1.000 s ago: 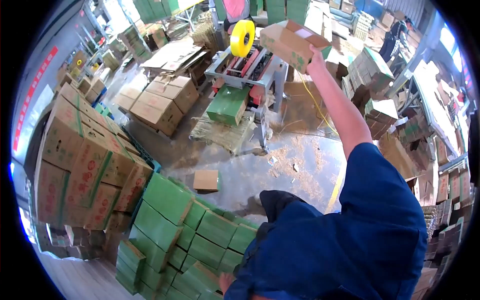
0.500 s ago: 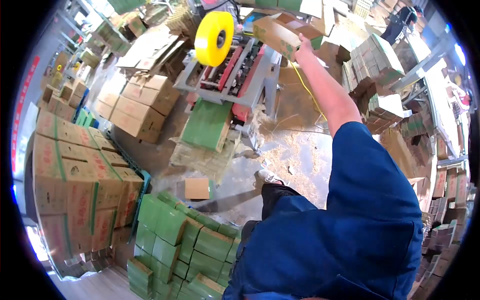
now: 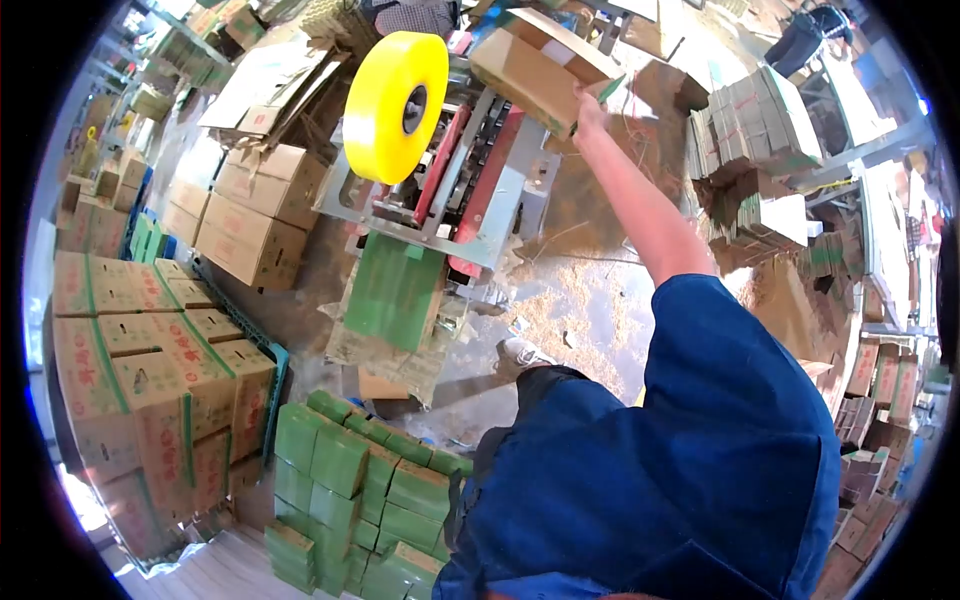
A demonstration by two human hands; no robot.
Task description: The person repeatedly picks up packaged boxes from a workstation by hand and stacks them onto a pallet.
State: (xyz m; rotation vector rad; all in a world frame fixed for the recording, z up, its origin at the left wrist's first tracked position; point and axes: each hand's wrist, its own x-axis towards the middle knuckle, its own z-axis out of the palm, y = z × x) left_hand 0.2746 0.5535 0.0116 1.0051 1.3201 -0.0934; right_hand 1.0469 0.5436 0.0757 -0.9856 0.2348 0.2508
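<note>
My right hand (image 3: 590,110) grips the near right end of an open cardboard box (image 3: 525,80), fingers closed over its edge. Flaps at the top of the box stand open, and the box is tilted above the far right part of a taping machine (image 3: 480,190). A large yellow tape roll (image 3: 370,110) is mounted on that machine, left of the box. At the machine's near end lies a green-topped box (image 3: 395,290). My left hand is out of view.
Green boxes (image 3: 340,450) are stacked close in front of me. Strapped brown cartons (image 3: 150,370) stand on a pallet at left, with more cartons (image 3: 255,220) behind. Flattened cardboard stacks (image 3: 755,120) rise at right. Another person (image 3: 805,40) is at the far right.
My right hand and the cardboard box have shifted left, over the machine. The view has moved too, and the tape roll appears larger and nearer.
</note>
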